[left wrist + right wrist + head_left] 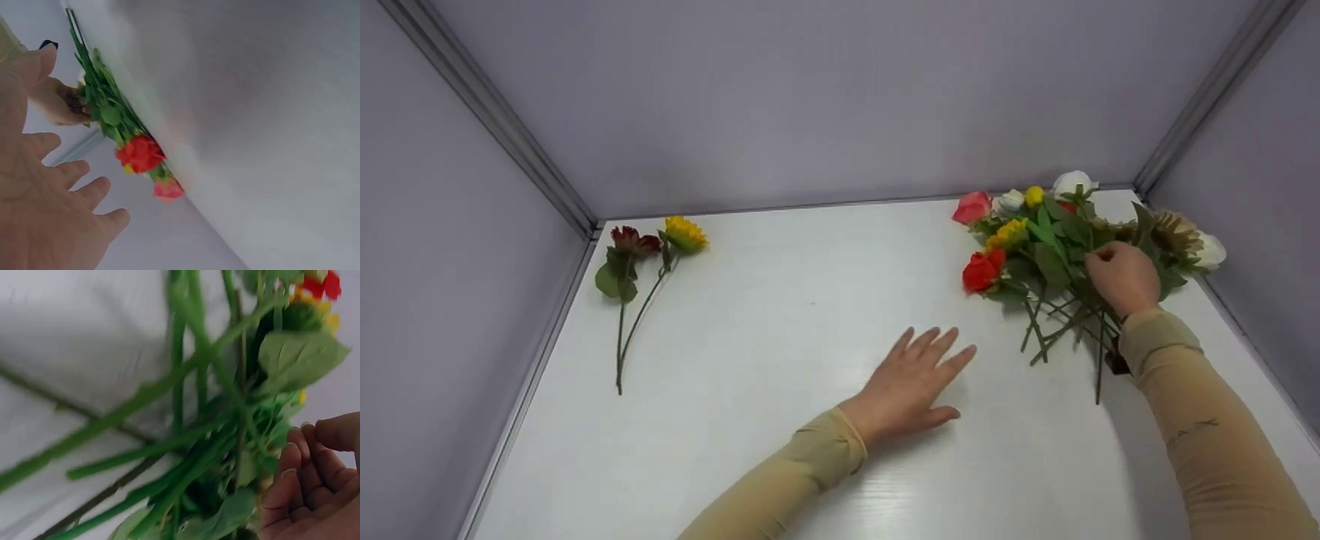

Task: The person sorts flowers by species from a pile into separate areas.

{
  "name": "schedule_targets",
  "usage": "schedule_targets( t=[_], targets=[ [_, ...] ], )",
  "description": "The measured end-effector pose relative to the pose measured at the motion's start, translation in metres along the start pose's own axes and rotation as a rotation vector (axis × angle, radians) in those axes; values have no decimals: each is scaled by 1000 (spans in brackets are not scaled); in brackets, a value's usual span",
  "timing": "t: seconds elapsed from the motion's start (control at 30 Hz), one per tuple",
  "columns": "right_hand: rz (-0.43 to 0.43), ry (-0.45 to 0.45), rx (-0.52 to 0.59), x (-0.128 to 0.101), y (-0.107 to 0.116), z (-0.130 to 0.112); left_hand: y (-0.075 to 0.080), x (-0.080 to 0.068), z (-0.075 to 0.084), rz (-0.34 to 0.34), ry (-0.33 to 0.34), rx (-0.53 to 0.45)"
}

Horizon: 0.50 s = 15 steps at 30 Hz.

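In the head view, my right hand [1125, 279] is over a pile of artificial flowers [1050, 255] at the table's back right. Its fingers are curled, with thumb and fingertips close together beside green leaves [304, 360]; whether they pinch a stem cannot be made out. Red rose [982, 271], pink rose [973, 207], yellow, white and beige blooms lie in this pile, their crossed stems [140, 396] pointing toward the front. My left hand [911, 386] is spread flat at the middle of the table, palm down, fingers straight, holding nothing. The pile lies beyond its fingers.
At the table's back left lie a dark red flower [634, 244] and a yellow sunflower [685, 234], stems crossing near their lower ends. Grey panels [840, 105] wall in the white table [780, 315] at the back and both sides.
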State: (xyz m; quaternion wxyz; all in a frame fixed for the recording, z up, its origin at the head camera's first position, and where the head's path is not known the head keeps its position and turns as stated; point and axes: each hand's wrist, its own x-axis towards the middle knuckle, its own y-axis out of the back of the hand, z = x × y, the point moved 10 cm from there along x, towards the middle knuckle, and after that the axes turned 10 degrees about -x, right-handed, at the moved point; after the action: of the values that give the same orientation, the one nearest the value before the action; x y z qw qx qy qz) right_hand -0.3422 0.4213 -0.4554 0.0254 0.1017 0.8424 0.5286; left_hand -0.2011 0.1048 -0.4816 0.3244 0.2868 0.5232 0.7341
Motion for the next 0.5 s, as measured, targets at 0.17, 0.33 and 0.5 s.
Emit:
schedule_targets(
  t=[0.17,0.33,0.5],
  targets=[
    [11,-32,-18,3,5,21,-20,23,39,-58,-32,65],
    [-25,-45,23,5,-1,23,-32,36,62,-77,-57,107],
    [-28,-52,42,8,-4,20,-37,39,72,-64,-82,130]
  ],
)
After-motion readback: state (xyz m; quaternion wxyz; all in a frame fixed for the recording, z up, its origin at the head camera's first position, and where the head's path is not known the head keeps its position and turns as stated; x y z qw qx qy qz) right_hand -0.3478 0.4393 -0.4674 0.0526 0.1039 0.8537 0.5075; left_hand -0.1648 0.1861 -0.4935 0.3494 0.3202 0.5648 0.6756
